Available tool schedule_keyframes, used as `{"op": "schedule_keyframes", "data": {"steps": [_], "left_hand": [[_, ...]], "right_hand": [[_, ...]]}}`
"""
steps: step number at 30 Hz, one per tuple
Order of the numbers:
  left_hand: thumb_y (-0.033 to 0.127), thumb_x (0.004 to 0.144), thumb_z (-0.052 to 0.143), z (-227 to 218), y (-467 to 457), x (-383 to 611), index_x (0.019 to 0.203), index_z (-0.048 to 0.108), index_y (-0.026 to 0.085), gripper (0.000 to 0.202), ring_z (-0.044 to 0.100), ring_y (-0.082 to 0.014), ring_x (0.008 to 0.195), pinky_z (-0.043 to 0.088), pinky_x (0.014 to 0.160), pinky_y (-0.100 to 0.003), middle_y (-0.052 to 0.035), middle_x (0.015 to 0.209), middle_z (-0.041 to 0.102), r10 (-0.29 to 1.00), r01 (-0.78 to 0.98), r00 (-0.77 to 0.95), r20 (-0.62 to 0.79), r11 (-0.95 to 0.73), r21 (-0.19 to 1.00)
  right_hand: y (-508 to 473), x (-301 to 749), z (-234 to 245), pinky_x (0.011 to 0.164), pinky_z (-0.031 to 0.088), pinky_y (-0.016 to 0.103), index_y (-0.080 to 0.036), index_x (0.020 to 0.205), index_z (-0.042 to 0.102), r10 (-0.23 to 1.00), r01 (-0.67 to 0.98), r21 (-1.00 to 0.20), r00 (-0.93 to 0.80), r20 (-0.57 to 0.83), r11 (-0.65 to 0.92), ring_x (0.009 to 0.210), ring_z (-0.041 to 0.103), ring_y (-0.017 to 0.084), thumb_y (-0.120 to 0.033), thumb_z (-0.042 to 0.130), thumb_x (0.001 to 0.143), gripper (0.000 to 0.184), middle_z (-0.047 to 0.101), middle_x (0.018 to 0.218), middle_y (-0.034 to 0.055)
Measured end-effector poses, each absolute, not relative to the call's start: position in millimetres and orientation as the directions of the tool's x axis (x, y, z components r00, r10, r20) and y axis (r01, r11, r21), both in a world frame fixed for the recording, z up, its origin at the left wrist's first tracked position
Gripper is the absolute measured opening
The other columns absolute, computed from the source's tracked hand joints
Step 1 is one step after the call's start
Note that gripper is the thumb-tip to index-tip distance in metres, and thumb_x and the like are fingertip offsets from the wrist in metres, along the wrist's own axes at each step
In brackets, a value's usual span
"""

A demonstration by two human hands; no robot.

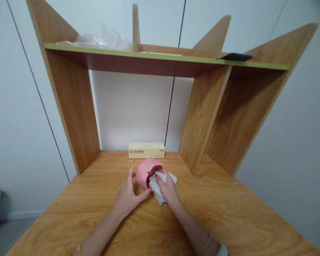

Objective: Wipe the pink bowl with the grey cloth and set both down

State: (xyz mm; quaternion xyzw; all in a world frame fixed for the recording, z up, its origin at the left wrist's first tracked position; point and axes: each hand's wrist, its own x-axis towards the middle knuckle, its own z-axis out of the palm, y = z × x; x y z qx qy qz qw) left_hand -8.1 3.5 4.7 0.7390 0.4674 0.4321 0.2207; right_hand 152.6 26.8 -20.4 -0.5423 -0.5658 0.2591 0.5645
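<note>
A pink faceted pot (145, 173) is tipped on its side over the desk, its mouth turned toward the lower right. My left hand (127, 195) grips it from the left, with the thumb at the lower rim and the fingers around the far side. In my right hand (166, 186) is a white tissue (157, 190), bunched and partly inside the pot's mouth. The fingertips of that hand sit at the opening, and a loose end of the tissue hangs below. The inside of the pot is mostly hidden by the tissue.
Behind the pot, a long cream box (146, 150) lies against the wall. The wooden desk (216, 213) carries a shelf unit (154, 64) with upright side panels. On the shelf are clear plastic wrapping (106, 38) at left and a flat black item (236, 57) at right.
</note>
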Motion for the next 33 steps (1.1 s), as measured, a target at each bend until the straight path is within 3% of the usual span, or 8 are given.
{"op": "schedule_keyframes", "data": {"steps": [4,8,12,15,17,24,28,33], "left_hand": [[0.041,0.072,0.058,-0.7,2.9,-2.1,0.138,0.003,0.015,0.089,0.060,-0.0201,0.085,0.048,0.072,-0.030,-0.0119,0.109,0.057,0.884,0.417,0.211,0.417,-0.467,0.780],[0.036,0.070,0.058,1.3,3.4,-4.0,0.137,0.010,0.016,0.084,0.061,-0.0165,0.070,0.049,0.066,-0.028,-0.0089,0.103,0.060,0.891,0.444,0.188,0.414,-0.453,0.773],[0.033,0.068,0.057,7.3,1.8,-8.8,0.136,0.017,0.020,0.081,0.061,-0.0216,0.077,0.048,0.071,-0.033,-0.0077,0.103,0.062,0.889,0.592,0.248,0.384,-0.453,0.667],[0.031,0.068,0.055,9.2,-0.4,-9.2,0.137,0.017,0.020,0.080,0.062,-0.0221,0.077,0.048,0.072,-0.034,-0.0075,0.102,0.062,0.884,0.629,0.276,0.376,-0.462,0.625],[0.030,0.067,0.055,10.2,-1.9,-8.7,0.137,0.016,0.021,0.081,0.062,-0.0212,0.076,0.048,0.071,-0.032,-0.0063,0.100,0.063,0.884,0.635,0.281,0.374,-0.464,0.618],[0.035,0.068,0.056,12.3,-1.1,-13.1,0.138,0.016,0.022,0.082,0.062,-0.0228,0.081,0.047,0.072,-0.032,-0.0067,0.100,0.064,0.852,0.667,0.365,0.375,-0.520,0.533],[0.042,0.074,0.052,8.3,2.7,-13.5,0.139,0.008,0.019,0.082,0.063,-0.0226,0.077,0.048,0.069,-0.033,-0.0085,0.102,0.063,0.882,0.656,0.292,0.370,-0.466,0.594],[0.044,0.075,0.054,2.0,3.2,-7.6,0.139,0.001,0.019,0.087,0.054,-0.0278,0.104,0.044,0.083,-0.039,-0.0148,0.127,0.047,0.879,0.583,0.274,0.390,-0.474,0.660]], "right_hand": [[28.3,150.1,-22.2,0.080,0.045,0.030,-0.015,0.112,0.048,0.922,0.236,-0.917,0.143,0.360,0.322,0.092,0.059,0.019,-0.026,0.046,0.074,0.040,0.062,0.104,0.0079],[24.1,152.4,-15.6,0.078,0.044,0.030,-0.015,0.124,0.039,0.908,0.509,-0.831,0.200,0.368,0.224,0.094,0.058,0.021,-0.028,0.048,0.074,0.052,0.061,0.105,0.0100],[17.2,159.3,-2.4,0.067,0.042,0.030,-0.019,0.133,0.028,0.910,0.807,-0.586,0.188,0.369,0.071,0.081,0.061,0.023,-0.031,0.048,0.077,0.060,0.065,0.088,0.0077],[14.3,161.7,4.1,0.064,0.040,0.027,-0.020,0.136,0.021,0.894,0.894,-0.442,0.143,0.425,0.067,0.079,0.061,0.023,-0.030,0.048,0.078,0.064,0.065,0.084,0.0062],[14.3,161.7,4.8,0.063,0.039,0.026,-0.019,0.136,0.019,0.897,0.905,-0.421,0.138,0.419,0.057,0.079,0.061,0.022,-0.030,0.048,0.078,0.066,0.065,0.084,0.0067],[18.6,163.4,-5.1,0.065,0.042,0.028,-0.018,0.135,0.024,0.939,0.804,-0.583,0.105,0.326,0.112,0.079,0.062,0.023,-0.029,0.049,0.078,0.064,0.066,0.087,0.0080],[22.7,162.9,-12.5,0.076,0.043,0.028,-0.016,0.132,0.031,0.909,0.652,-0.740,0.190,0.372,0.166,0.093,0.058,0.020,-0.024,0.045,0.078,0.056,0.062,0.104,0.0097],[26.4,160.3,-18.0,0.088,0.040,0.030,-0.014,0.128,0.036,0.868,0.497,-0.839,0.290,0.402,0.222,0.105,0.053,0.018,-0.024,0.043,0.079,0.051,0.056,0.115,0.0106]]}}
